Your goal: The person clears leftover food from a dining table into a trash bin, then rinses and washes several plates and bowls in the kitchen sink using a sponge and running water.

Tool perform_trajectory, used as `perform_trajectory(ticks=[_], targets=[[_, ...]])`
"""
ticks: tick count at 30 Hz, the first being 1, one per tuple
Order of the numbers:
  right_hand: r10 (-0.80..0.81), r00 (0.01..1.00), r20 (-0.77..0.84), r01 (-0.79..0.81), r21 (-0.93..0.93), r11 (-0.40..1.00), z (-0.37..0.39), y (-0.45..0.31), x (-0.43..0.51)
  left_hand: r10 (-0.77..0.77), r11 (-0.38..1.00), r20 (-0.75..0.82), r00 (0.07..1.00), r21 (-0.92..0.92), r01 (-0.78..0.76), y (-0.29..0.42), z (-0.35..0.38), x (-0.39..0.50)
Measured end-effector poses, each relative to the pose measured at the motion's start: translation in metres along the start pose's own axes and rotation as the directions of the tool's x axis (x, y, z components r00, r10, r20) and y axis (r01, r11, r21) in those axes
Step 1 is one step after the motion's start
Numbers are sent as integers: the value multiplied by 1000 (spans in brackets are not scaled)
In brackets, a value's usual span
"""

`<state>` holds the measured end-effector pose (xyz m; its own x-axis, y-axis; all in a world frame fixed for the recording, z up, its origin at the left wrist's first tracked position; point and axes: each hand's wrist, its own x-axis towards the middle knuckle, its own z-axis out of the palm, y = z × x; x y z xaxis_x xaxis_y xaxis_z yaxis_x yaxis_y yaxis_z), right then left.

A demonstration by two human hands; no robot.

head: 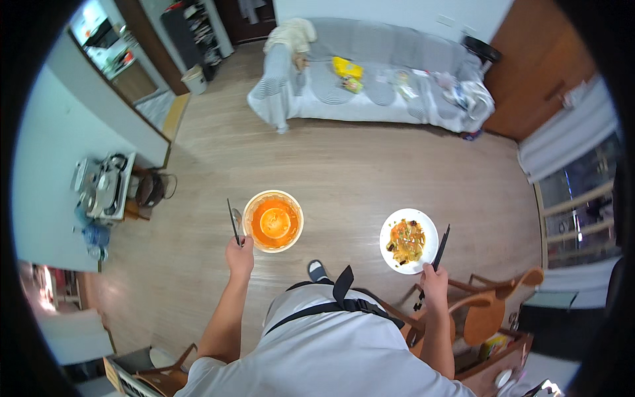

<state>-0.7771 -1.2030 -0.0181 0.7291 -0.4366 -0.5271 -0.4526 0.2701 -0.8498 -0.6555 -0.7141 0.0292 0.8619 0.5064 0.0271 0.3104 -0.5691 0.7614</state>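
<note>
My left hand [240,253] grips the near-left rim of a round bowl [274,192] with orange oily residue inside. The same hand has a dark chopstick [231,218] and a metal spoon [236,216], both pointing away from me along the bowl's outer side. In my right hand [434,284] is a white plate [428,227], held by its near-right edge. Leftover food [407,240] in sauce, with vegetable pieces and dark bits, covers the plate's middle. Black chopsticks [441,248] stick out of my right hand beside the plate. Both dishes are held above the floor, apart from each other.
Wooden chairs [483,317] stand close by my right arm, and another chair [163,372] is behind my left. Ahead is a covered sofa [327,106]. A small table with appliances [106,188] is at left; a trash bin [194,80] stands by the kitchen doorway [149,99].
</note>
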Motion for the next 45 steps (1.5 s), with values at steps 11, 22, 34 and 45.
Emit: perform_trajectory(ticks=[11,22,34,45], targets=[[-8,914,405,136,-288,948,245,-132,193,-223,969,-269,937,-167,182,-7,12,124],[-77,653,753,515,-368,775,569,-267,324,-455,890,-417,787,-235,391,2,14,315],[-56,544,837,590,-335,734,949,-358,416,-534,846,-488,690,-296,444,-3,-26,626],[21,625,780,566,-472,676,1314,-444,449,-498,867,-481,721,-298,400,-27,-161,1053]])
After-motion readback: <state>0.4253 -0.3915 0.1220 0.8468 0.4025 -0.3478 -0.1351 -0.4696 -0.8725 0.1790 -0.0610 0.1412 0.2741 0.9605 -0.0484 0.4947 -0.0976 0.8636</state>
